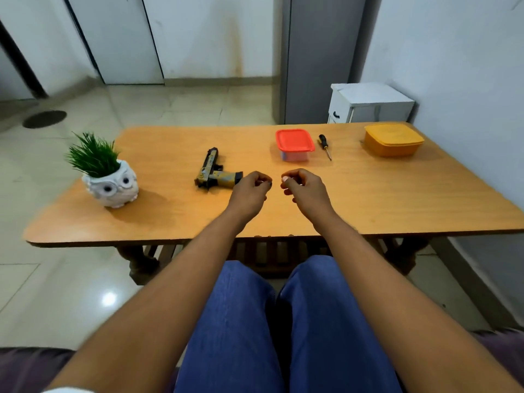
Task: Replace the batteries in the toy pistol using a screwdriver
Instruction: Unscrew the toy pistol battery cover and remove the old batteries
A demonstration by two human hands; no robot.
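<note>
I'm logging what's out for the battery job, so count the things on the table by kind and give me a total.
Toy pistol: 1
Screwdriver: 1
Lidded containers: 2, the red-lidded one and the orange one
Owl planter: 1
Total: 5

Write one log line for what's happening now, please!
left hand: curled, empty | right hand: curled, empty | toy pistol: untouched | screwdriver: untouched

Toy pistol (216,171) lies left of lidded box (295,144), screwdriver (325,146) right.
</note>
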